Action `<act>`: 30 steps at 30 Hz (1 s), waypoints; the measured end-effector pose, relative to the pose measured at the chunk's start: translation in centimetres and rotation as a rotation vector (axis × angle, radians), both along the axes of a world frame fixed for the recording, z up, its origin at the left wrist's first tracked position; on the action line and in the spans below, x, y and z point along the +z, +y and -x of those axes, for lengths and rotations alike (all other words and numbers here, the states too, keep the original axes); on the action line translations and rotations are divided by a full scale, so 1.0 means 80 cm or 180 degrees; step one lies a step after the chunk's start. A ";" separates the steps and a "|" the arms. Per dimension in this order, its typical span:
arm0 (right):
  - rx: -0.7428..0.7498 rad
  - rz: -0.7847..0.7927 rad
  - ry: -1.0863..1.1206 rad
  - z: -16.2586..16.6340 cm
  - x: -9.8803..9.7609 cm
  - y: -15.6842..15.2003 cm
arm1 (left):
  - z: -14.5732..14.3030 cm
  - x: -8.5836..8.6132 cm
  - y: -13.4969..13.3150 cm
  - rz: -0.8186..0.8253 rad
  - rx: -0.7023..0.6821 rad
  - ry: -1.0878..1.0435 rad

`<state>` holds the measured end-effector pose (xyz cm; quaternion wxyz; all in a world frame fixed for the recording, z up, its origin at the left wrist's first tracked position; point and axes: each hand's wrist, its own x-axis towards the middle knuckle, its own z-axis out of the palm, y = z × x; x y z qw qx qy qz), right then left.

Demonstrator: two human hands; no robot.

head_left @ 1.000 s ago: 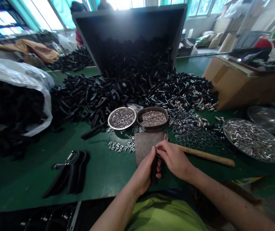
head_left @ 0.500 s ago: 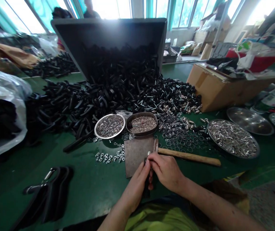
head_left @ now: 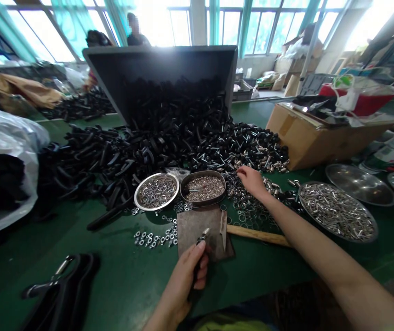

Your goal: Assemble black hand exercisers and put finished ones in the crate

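My left hand [head_left: 190,269] is closed around a dark part, most of it hidden in my palm. A small metal coil spring [head_left: 205,233] sticks up from its top, above the steel plate [head_left: 190,225]. My right hand [head_left: 252,180] reaches out over the near edge of a pile of black-headed screws [head_left: 243,142], beside the loose metal rings [head_left: 248,214]. Its thumb and fingertips are pinched together; what they hold, if anything, is too small to make out. A hammer with a wooden handle [head_left: 257,233] lies with its head on the plate.
A round dish of rings [head_left: 157,192] and an oval tin of small metal pieces [head_left: 205,188] stand behind the plate. To the right is a bowl of metal pins [head_left: 338,211]. Black curved handles [head_left: 169,115] spill from a grey bin [head_left: 162,49]. A cardboard box [head_left: 300,138] stands right.
My right hand has left my left hand and moved forward and right to the pile. My left hand, still holding the dark part, has moved slightly left and down; the spring now shows plainly.
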<state>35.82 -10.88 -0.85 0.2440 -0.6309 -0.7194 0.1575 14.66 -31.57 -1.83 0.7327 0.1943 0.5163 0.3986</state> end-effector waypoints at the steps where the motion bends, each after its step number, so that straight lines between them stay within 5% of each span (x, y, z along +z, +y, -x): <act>1: -0.0089 -0.0050 -0.0106 -0.003 -0.001 0.023 | 0.003 -0.002 0.001 -0.0008 0.0118 -0.0053; 6: -0.0196 0.0081 -0.0632 0.008 -0.011 0.081 | 0.016 -0.013 0.005 0.0014 0.0467 -0.0341; 12: -0.0100 0.0120 -0.0980 0.013 -0.005 0.064 | 0.028 -0.013 0.015 0.0240 0.0836 -0.0747; 15: 0.0301 -0.0031 -0.0932 0.016 0.011 0.031 | 0.034 -0.010 0.023 0.0322 0.0984 -0.1149; 20: 0.1798 0.0200 0.0217 0.039 0.045 -0.074 | 0.035 -0.010 0.025 0.0089 0.1188 -0.1725; 24: 0.1853 -0.0179 0.1097 0.070 0.059 -0.158 | 0.026 -0.009 0.019 -0.0007 0.1243 -0.1838; 30: 0.2172 -0.1228 0.0706 0.108 0.030 -0.204 | 0.013 -0.002 0.009 -0.0048 0.1376 -0.1980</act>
